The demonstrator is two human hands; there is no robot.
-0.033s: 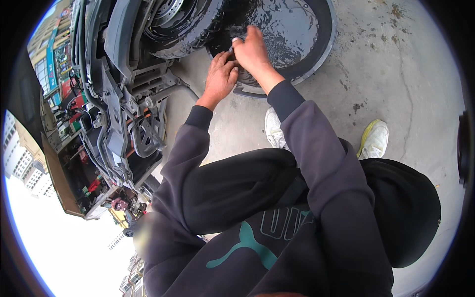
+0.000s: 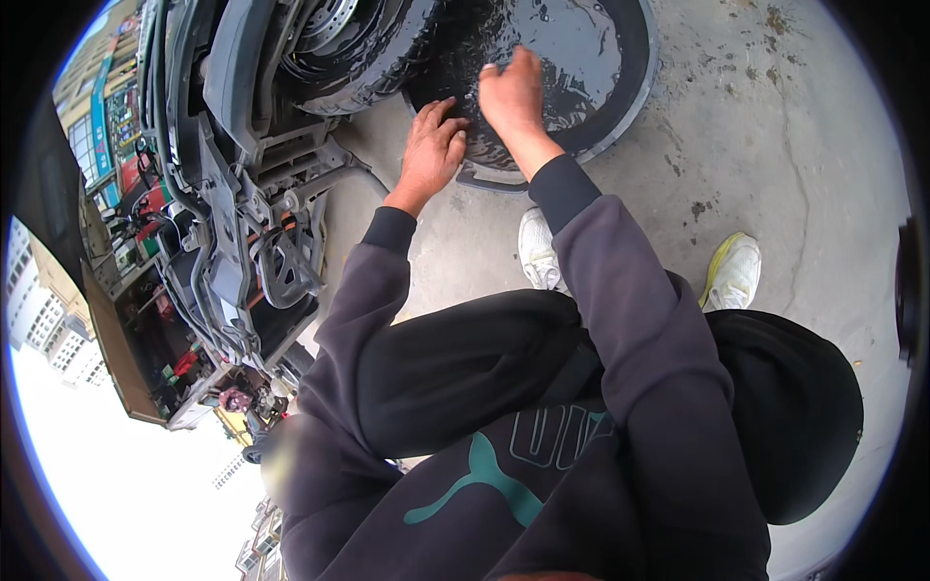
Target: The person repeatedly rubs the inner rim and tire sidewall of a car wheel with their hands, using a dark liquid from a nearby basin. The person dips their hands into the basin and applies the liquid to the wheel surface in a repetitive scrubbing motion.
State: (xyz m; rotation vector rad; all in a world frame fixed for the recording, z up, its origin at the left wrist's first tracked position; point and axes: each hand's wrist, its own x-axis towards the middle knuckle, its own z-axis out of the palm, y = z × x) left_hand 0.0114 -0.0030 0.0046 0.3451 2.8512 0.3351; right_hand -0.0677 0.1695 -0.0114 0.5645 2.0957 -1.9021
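Observation:
A round black tub (image 2: 635,107) of dark, rippling water lies at the top middle. My left hand (image 2: 429,150) rests over its near left edge, fingers apart and slightly bent, the tips against something dark at the water. Out over the water, my right hand (image 2: 511,95) is closed, its thumb pressed to the curled fingers. Motion blurs it a little, and whatever it may hold is hidden. Left of the tub, a wheel with a black tyre (image 2: 363,87) and a metal disc (image 2: 329,21) belongs to a motor scooter (image 2: 228,107).
The scooter's bare frame and stand (image 2: 281,261) fill the left side, close to my left forearm. My white shoes (image 2: 733,271) are planted on the grey concrete floor (image 2: 659,228), which has dark wet spots. A shopfront and buildings (image 2: 102,116) show at the far left.
My right hand has moved right over the water, away from the left fingers. The left hand stays in place. The ripples on the water have shifted.

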